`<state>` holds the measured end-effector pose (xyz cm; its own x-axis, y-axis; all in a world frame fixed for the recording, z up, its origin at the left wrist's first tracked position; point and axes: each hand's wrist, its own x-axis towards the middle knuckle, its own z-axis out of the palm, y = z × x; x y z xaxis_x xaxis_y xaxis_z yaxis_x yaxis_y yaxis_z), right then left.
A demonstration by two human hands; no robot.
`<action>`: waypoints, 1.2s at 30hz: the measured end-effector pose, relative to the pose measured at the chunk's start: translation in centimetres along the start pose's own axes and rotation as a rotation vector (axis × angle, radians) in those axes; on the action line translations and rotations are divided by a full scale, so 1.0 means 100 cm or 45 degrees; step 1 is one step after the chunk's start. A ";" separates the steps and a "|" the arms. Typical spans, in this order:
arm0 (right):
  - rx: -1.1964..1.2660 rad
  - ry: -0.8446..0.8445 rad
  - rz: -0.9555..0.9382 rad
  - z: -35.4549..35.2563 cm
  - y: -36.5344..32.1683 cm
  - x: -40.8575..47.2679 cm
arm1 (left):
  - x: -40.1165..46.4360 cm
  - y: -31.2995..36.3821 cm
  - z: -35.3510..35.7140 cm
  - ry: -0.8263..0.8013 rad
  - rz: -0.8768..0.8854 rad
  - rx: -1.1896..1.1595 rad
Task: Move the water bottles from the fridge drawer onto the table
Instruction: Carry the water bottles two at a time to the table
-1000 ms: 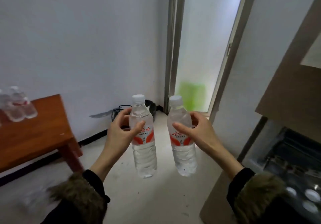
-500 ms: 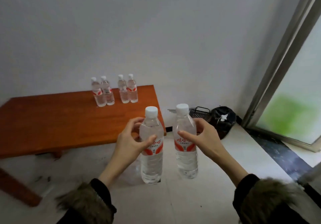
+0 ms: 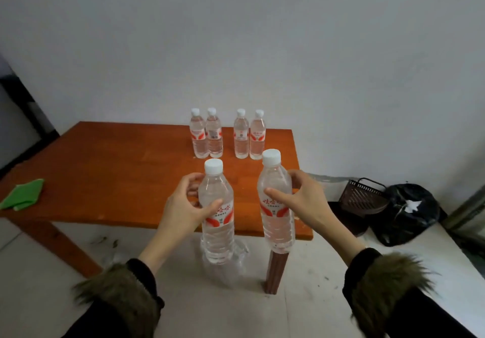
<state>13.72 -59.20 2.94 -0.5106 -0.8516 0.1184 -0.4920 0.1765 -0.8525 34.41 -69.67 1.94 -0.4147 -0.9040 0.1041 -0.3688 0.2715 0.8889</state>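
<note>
The wooden counter [image 3: 105, 175] is standing against the wall, and 4 water bottles [image 3: 227, 134] are already sitting upright in 2 pairs near its far edge, with a green cloth [image 3: 23, 193] lying at its left end. The person is facing it with a bottle in each of the hands. The left hand [image 3: 183, 206] is gripping the left bottle [image 3: 216, 214] around its shoulder and label, thumb across the front. The right hand [image 3: 307, 201] is gripping the right bottle [image 3: 277, 201] the same way and slightly higher. Both bottles are being carried upright, with their bases showing below the counter's near edge, probably still short of it, though depth is hard to judge here. To do this step well, I would be lifting both bases over the edge, lowering them level onto bare wood in front of the standing row, and letting go only once each is sitting flat, without nudging the 4 behind.
</note>
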 end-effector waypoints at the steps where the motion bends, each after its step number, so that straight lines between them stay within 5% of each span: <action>1: -0.028 -0.014 -0.005 0.004 0.002 0.016 | 0.016 -0.003 -0.001 0.004 -0.014 0.039; 12: -0.144 -0.209 0.003 0.058 0.011 0.158 | 0.153 -0.043 -0.017 0.038 -0.111 0.229; 25: -0.089 -0.335 0.146 0.176 0.022 0.290 | 0.312 -0.129 -0.044 -0.211 -0.070 0.263; 36: -0.033 -0.230 0.341 0.231 0.040 0.346 | 0.384 -0.169 -0.039 -0.359 0.021 0.193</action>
<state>10.32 -99.35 -8.15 -0.4923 -0.8465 -0.2028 -0.3762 0.4170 -0.8274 28.00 -110.27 -7.32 -0.6279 -0.7777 -0.0290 -0.4714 0.3504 0.8093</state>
